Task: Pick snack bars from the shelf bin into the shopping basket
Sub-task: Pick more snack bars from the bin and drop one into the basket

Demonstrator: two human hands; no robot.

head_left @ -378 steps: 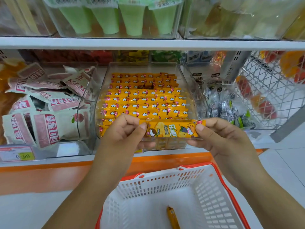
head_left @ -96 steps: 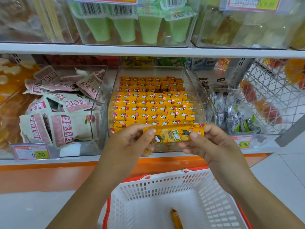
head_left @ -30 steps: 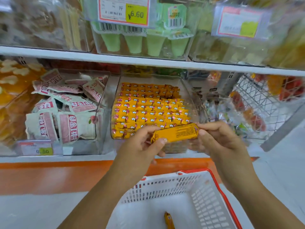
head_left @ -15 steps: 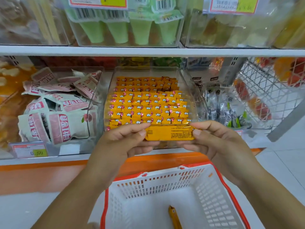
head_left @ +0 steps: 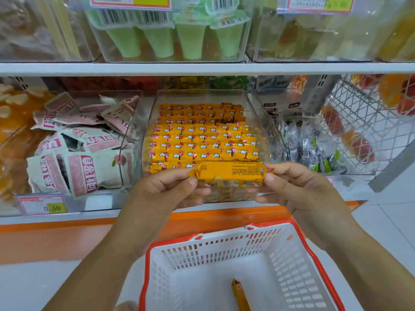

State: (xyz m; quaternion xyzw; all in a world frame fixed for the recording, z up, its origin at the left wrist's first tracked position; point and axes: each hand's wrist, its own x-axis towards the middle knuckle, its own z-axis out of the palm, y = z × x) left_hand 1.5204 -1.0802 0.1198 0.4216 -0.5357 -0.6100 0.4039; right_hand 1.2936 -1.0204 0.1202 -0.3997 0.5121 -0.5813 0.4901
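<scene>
I hold one yellow snack bar (head_left: 229, 175) level in front of the shelf, its printed back side turned up. My left hand (head_left: 164, 189) pinches its left end and my right hand (head_left: 296, 187) pinches its right end. Behind it stands a clear shelf bin (head_left: 253, 108) filled with several rows of the same yellow bars (head_left: 199, 140). Below my hands sits a white shopping basket (head_left: 298, 234) with a red rim. One yellow bar (head_left: 239, 295) lies on the basket's floor.
A clear bin of pink-and-white pouches (head_left: 74, 153) stands left of the bar bin, with a price tag (head_left: 42, 206) in front. Small silver-wrapped sweets (head_left: 310, 147) fill the bin on the right, beside a wire basket (head_left: 359, 122). Green cups (head_left: 170, 39) sit on the upper shelf.
The bar has been rolled in my fingers from its picture side to its printed back side. The view dipped back down toward the basket. Both hands still hold the bar's ends.
</scene>
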